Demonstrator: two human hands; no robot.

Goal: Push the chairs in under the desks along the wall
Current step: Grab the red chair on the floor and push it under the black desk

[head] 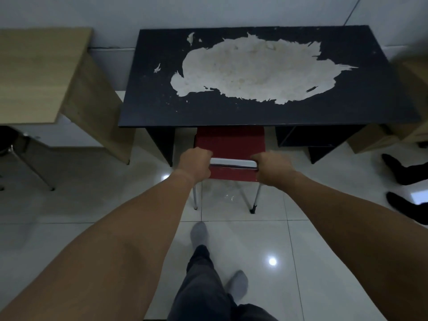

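mid-push w/ left hand (195,164) & right hand (271,169) both clamped on backrest of red chair (230,143), seat half under black desk (243,112) at 12 o'clock; next, straight shove twd 12 till backrest meets desk edge.

Bystander's feet on a glossy tiled floor

White floor tiles (324,239) mirror a ceiling light as a bright spot (272,261); well to the right of that spot, two feet in black socks (404,188) enter from the frame edge.
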